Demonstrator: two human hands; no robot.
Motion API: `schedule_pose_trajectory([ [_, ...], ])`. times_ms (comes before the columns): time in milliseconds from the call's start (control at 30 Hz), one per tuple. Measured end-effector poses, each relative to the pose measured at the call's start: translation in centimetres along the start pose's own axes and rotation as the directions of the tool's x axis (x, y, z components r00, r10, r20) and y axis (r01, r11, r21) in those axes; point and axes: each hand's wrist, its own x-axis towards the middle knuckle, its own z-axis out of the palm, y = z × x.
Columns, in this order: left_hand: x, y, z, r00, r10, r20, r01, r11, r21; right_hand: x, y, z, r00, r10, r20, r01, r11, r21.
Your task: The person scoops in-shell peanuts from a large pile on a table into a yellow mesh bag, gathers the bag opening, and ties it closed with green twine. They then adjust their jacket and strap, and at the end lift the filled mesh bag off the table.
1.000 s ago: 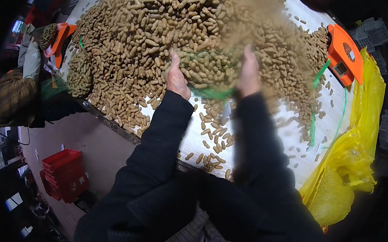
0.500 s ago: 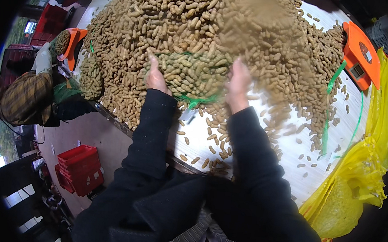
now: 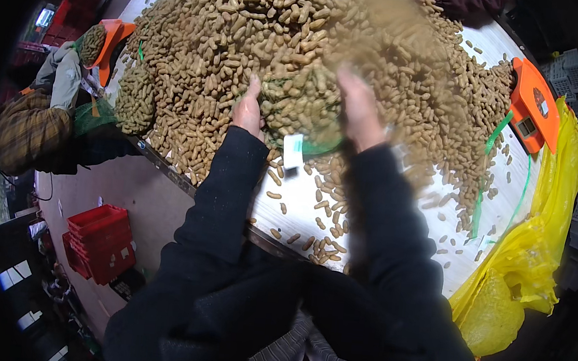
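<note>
Both hands had drawn closer together since half a second earlier, the white tag point(image 3: 293, 152) had swung out broad and clear below the green net bag point(image 3: 302, 102), and the right hand point(image 3: 362, 111) had risen a little in the frame. That bag, plump with peanuts, sat at the centre of the frame, in front of the loose peanut heap point(image 3: 246, 39). The left hand point(image 3: 248, 108) was curved with its thumb up at the bag's left end; its fingers were mostly hidden, so how firmly they gripped could not be told. The right hand, smeared by motion, looked partly open at the other end, and whether it pressed on the net was unclear.

Handling the bag well seemed to call for even support from both palms, since the load would likely shift and sag inside the soft mesh. Spreading the pressure looked wiser than pinching, which could crack shells or strain the net. Keeping the tag hanging free, over the white tabletop point(image 3: 446, 270) at lower centre, also seemed sensible, as a closing palm could trap it.
</note>
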Motion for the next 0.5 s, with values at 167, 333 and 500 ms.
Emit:
schedule_pose_trajectory([
  [167, -0.7, 2.4, 3.7, 0.925, -0.088, 0.370, 0.057, 0.994, 0.095, -0.8, -2.5, -2.9, 0.974, 0.221, 0.046, -0.226, 0.944, 0.239],
  [333, -2.5, 3.1, 2.9, 0.977, -0.106, 0.184, 0.081, 0.987, 0.137, 1.2, -2.7, -1.7, 0.965, 0.245, 0.095, -0.246, 0.969, 0.000],
  [500, -0.9, 3.2, 1.5, 0.950, -0.001, 0.313, 0.084, 0.964, -0.252, 2.3, -2.2, -0.1, 0.956, 0.263, 0.132, -0.245, 0.959, -0.140],
])
